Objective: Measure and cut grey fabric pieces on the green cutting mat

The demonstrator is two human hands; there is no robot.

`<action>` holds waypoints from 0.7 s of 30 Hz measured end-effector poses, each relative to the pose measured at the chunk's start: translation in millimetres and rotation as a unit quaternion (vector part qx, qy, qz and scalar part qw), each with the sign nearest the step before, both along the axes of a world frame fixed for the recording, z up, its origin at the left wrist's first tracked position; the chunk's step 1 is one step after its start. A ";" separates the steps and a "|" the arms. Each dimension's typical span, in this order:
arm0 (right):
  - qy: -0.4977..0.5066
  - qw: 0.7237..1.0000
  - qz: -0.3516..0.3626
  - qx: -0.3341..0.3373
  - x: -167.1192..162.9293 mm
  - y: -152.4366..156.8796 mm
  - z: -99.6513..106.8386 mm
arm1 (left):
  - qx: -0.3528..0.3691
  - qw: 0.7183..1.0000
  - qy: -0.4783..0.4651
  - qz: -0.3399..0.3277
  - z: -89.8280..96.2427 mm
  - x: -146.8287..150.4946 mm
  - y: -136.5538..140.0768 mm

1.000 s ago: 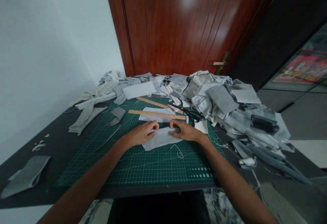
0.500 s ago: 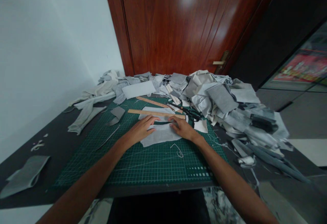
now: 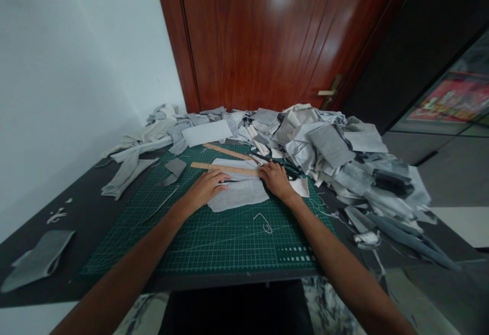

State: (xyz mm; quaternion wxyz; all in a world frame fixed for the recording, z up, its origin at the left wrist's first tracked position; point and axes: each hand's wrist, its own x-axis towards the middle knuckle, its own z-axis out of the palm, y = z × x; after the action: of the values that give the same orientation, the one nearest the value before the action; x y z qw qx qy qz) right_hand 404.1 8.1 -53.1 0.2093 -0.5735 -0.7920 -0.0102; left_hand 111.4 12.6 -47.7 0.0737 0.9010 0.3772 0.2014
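Note:
Two light grey fabric pieces lie one behind the other on the green cutting mat, the nearer fabric piece [image 3: 239, 195] and the farther fabric piece [image 3: 233, 163]. Across the farther one rests a wooden ruler [image 3: 225, 168]. My left hand [image 3: 206, 187] is laid at the left side of the fabric, fingers stretched out and tips near the gap between the pieces. At the ruler's right end, my right hand [image 3: 276, 179] lies over the wood and fabric, fingers apart and pointing away. Its fingertips partly cover the ruler end. Black scissors [image 3: 293, 171] lie just beyond that hand.
A second wooden ruler [image 3: 226, 151] slants behind the first. Heaped grey and white fabric scraps [image 3: 332, 146] line the back and right of the table. The cutting mat [image 3: 214, 248] also carries a curled thread [image 3: 263, 223]. Folded grey cloth [image 3: 42, 261] sits at the left edge.
My hands have moved apart, the left one leftward and the right one slightly right and away, onto the ruler's end. More of the nearer fabric piece shows between them.

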 end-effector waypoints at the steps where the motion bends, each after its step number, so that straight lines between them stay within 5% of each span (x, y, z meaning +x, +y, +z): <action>1: -0.002 1.000 0.000 -0.001 -0.5 -0.8 1.1 | 0.002 1.000 0.002 0.003 0.6 0.0 0.2; 12: 0.056 0.998 0.024 -0.021 -4.8 -13.9 7.5 | 0.174 0.979 -0.060 0.087 18.8 -4.8 8.6; 21: 0.123 0.987 -0.102 0.025 -2.3 -29.1 26.2 | 0.247 0.948 -0.177 0.093 40.5 -10.8 -9.8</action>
State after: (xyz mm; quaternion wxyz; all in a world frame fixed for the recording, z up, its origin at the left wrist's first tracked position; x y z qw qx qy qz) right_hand 401.8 -21.0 -26.9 0.3171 -0.6430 -0.6969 0.0186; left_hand 100.6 2.8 -7.2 -0.1044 0.8015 0.3790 0.4507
